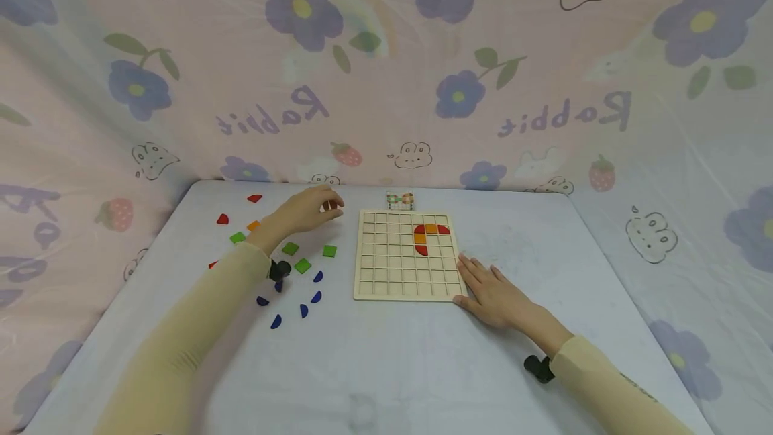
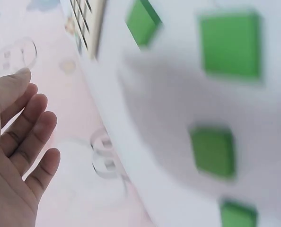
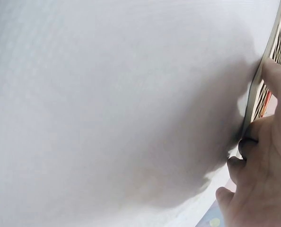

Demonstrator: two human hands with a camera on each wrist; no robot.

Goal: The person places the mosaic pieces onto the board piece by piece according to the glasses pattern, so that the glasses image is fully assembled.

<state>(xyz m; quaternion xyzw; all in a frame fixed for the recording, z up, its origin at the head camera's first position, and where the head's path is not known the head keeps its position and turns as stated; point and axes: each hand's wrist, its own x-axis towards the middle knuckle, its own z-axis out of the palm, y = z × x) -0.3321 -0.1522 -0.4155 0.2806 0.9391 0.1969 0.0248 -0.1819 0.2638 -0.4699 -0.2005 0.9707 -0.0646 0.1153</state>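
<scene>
My left hand (image 1: 309, 209) hovers over the table left of the wooden grid board (image 1: 386, 266). In the left wrist view its fingers (image 2: 34, 125) are loosely bent, with nothing between them and the thumb. Green square tiles (image 1: 303, 265) lie below that wrist. My right hand (image 1: 496, 298) rests at the board's right edge with its fingers extended, the thumb touching the near right corner. On the board, red rounded pieces (image 1: 421, 250) and orange squares (image 1: 431, 229) form a bent line in the upper right cells.
Several blue half-round pieces (image 1: 304, 311) lie left of the board's near corner. Red pieces (image 1: 223, 219) and an orange piece (image 1: 253, 225) lie farther left, partly behind the left arm. A small plaid bow card (image 1: 400, 201) sits behind the board. Patterned cloth (image 1: 374, 106) hangs around the table.
</scene>
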